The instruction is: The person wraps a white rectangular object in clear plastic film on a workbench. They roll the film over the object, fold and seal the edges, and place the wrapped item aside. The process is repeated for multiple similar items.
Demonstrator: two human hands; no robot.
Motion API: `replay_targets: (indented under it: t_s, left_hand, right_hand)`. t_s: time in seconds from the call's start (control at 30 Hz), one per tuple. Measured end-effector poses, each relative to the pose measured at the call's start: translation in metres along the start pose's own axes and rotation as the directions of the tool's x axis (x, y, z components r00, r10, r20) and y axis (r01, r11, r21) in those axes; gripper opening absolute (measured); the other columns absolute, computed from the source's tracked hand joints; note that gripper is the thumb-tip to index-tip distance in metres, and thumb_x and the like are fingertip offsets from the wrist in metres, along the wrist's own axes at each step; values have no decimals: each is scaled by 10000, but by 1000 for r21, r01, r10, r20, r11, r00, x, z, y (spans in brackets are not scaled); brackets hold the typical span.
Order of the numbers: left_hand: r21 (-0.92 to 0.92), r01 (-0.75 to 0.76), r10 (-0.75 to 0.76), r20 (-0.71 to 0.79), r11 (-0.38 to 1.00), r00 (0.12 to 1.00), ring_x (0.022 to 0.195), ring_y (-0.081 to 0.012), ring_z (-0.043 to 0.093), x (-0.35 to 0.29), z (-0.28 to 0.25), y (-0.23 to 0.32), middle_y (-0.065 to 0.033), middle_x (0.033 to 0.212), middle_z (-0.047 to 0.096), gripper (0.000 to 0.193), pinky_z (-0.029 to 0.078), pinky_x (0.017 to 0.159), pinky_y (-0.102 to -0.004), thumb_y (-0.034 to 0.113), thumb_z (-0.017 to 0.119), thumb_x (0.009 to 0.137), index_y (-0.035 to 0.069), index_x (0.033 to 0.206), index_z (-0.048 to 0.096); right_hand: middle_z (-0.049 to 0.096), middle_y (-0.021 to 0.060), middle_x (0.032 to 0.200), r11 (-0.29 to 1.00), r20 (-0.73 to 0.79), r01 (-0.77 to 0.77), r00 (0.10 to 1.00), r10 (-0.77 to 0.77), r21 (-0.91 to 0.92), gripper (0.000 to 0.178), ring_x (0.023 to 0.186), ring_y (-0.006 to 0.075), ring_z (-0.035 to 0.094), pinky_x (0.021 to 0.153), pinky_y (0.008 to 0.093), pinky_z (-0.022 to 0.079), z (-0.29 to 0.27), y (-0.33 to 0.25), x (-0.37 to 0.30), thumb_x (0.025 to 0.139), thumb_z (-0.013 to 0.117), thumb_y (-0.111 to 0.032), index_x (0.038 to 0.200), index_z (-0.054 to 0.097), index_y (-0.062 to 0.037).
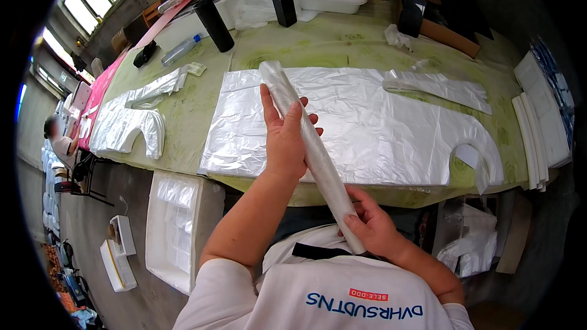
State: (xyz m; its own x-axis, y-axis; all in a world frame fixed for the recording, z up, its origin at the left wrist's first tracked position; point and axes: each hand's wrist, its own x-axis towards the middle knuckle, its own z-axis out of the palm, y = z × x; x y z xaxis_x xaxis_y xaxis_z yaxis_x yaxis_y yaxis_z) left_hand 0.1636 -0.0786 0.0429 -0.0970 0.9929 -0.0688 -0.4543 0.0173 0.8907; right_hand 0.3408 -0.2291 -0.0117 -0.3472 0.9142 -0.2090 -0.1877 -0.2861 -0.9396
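Two-handed grip (286,145) on roll (321,162), sheeting (373,128) beyond

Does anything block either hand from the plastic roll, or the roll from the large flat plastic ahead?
Nothing visible: the left hand and right hand hold the plastic roll, and no object shows between it and the large flat plastic.

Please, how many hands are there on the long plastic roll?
2. The left hand holds the plastic roll around its upper half; the right hand holds it near its lower end. No other hand appears on it.
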Motion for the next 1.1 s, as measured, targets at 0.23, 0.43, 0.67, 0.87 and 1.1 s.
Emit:
replay_targets:
  t_s: [0.23, 0.43, 0.67, 0.87, 1.1]
  left_hand:
    - [505, -135, 72, 143, 852, 987, 1113, -201, 549, 61, -26, -3, -101, 1465, 466, 613, 488, 940, -360, 327, 585, 1019, 231, 1577, 350]
    - [100, -222, 226, -28, 970, 974, 1548, -286, 146, 71, -33, 27, -114, 1677, 164, 625, 197, 1196, -549, 314, 540, 1037, 235, 1599, 278]
    - [504, 41, -171, 214, 863, 962, 1290, -185, 474, 88, -53, 38, -69, 1436, 484, 559, 439, 1022, -405, 258, 657, 986, 102, 1479, 445]
    - [724, 128, -453, 273, 677, 849, 1144, -169, 582, 100, -46, 56, -34, 1215, 633, 472, 504, 942, -371, 290, 717, 948, 54, 1333, 580]
    - [781, 194, -583, 251, 593, 773, 1123, -232, 623, 112, -38, 63, -108, 1221, 642, 558, 555, 915, -403, 280, 724, 935, -19, 1370, 543]
  right_hand:
    - [632, 119, 1209, 906, -90, 123, 981, -174, -404, 598, 1022, 138, 614, 892, 286, 508, -4, 3, 0, 996, 628, -135, 1530, 371, -57]
    - [626, 112, 1223, 997, -162, -46, 986, 36, -58, 605, 1021, 134, 613, 881, 287, 513, -19, 13, -10, 993, 618, -115, 1538, 362, -58]
    - [621, 110, 1235, 978, -152, 20, 987, -53, -206, 611, 1070, 146, 606, 945, 302, 491, -38, 15, -25, 971, 641, -104, 1524, 387, -51]
    - [629, 130, 1272, 937, -140, 70, 982, -125, -341, 618, 1127, 185, 608, 1003, 315, 466, -43, 11, -38, 946, 675, -118, 1504, 419, -53]
    - [632, 169, 1293, 897, -159, 59, 977, -141, -437, 622, 1157, 216, 618, 1014, 319, 464, -48, 6, -44, 916, 701, -118, 1482, 452, -47]
